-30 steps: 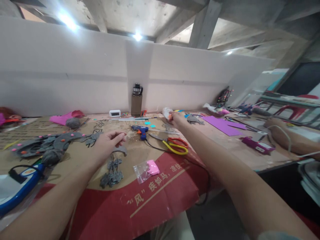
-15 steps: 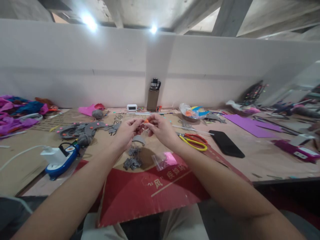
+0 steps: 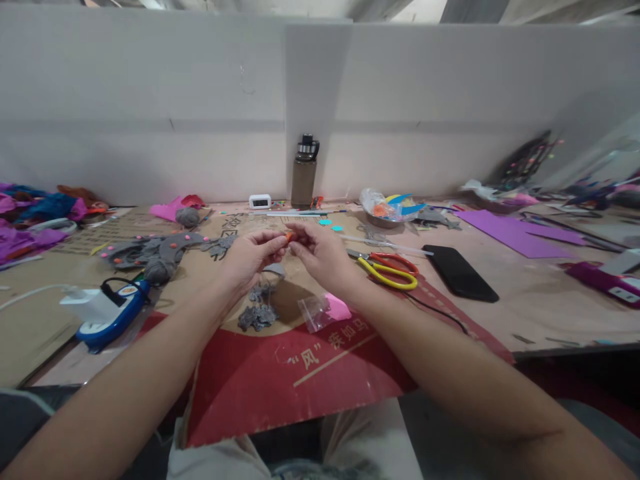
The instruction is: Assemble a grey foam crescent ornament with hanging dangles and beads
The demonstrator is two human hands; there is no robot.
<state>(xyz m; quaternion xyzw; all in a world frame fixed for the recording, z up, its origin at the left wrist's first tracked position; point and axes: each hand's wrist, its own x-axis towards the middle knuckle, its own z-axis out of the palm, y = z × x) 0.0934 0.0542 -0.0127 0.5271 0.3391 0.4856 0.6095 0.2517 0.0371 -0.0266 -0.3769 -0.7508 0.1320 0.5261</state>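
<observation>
My left hand [image 3: 254, 257] and my right hand [image 3: 320, 257] meet over the cardboard, fingertips pinched together. Between them is a small orange piece [image 3: 289, 236], mostly covered by the fingers, so its kind is unclear. Below the hands lie ragged grey cut pieces [image 3: 259, 317] and a curved grey strip [image 3: 275, 269] partly behind my left hand. A small clear plastic bag [image 3: 313, 313] with a pink piece [image 3: 337, 307] rests by my right wrist. Beyond that wrist are pliers with yellow and red handles [image 3: 390, 279].
Red and brown cardboard [image 3: 240, 393] covers the table's front. To the right lie a black phone [image 3: 460, 273] and purple sheets [image 3: 510, 233]. A blue power strip [image 3: 113, 327] sits left, near grey pieces with pink dots [image 3: 150, 252]. A bottle [image 3: 303, 173] stands by the wall.
The camera has tipped downward, so less ceiling shows. My hands stay together, and less of the orange piece is visible between the fingers.
</observation>
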